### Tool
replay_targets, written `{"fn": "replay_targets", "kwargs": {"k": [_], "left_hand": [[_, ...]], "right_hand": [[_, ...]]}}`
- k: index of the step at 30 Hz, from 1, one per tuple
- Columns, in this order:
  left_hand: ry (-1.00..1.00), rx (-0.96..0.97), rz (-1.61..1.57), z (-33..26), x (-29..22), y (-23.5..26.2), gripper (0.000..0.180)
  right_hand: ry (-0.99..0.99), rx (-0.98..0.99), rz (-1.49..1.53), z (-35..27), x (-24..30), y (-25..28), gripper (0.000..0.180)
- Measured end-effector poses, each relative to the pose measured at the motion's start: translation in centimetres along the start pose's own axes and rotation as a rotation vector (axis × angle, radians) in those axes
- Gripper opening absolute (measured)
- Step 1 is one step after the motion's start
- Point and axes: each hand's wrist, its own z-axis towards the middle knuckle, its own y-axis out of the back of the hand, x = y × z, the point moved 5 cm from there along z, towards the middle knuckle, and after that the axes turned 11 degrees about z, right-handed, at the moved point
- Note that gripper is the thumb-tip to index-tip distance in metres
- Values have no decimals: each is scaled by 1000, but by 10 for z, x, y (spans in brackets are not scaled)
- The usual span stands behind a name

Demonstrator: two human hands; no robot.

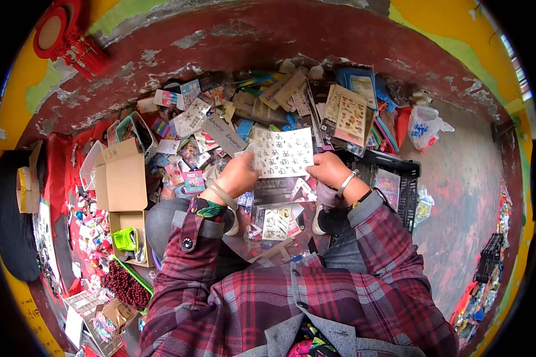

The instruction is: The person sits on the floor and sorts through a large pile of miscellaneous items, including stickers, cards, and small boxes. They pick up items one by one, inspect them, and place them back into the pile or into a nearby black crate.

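Note:
A white sheet covered with rows of small black designs [283, 153] is held up in front of me. My left hand [239, 172] is closed on its left edge, and my right hand [332, 172] pinches its lower right corner. Just below the sheet is a dark printed sheet [273, 195]; whether either hand touches it I cannot tell. Under my right hand hangs something greyish-purple and soft-looking [326, 196]. Lower down, between my shoes, lies a pale card with dark designs [276, 224].
Beyond my hands spreads a pile of packaged cards [226, 135] and sheet packs [346, 116]. To the left are an open cardboard box [122, 178] and a green-rimmed basket of dark red beads [125, 284]. At right stand a black plastic crate [408, 193] and a white plastic bag [426, 127].

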Motion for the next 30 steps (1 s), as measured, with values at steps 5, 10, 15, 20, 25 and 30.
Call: {"fn": "replay_targets", "kwargs": {"k": [5, 10, 15, 20, 25, 30], "left_hand": [[23, -24, -25, 5, 18, 10, 28], [106, -15, 183, 15, 39, 8, 28], [164, 54, 167, 27, 53, -7, 27], [189, 135, 47, 36, 42, -18, 29], [181, -4, -296, 73, 98, -42, 38], [375, -84, 212, 107, 222, -59, 46]], "right_hand": [[-126, 192, -406, -18, 14, -6, 37], [-51, 272, -437, -24, 18, -14, 34], [36, 255, -397, -37, 39, -15, 33], [145, 279, -346, -48, 53, -17, 30], [215, 251, -302, -56, 57, -19, 29], [274, 282, -254, -64, 77, -21, 27]]}}
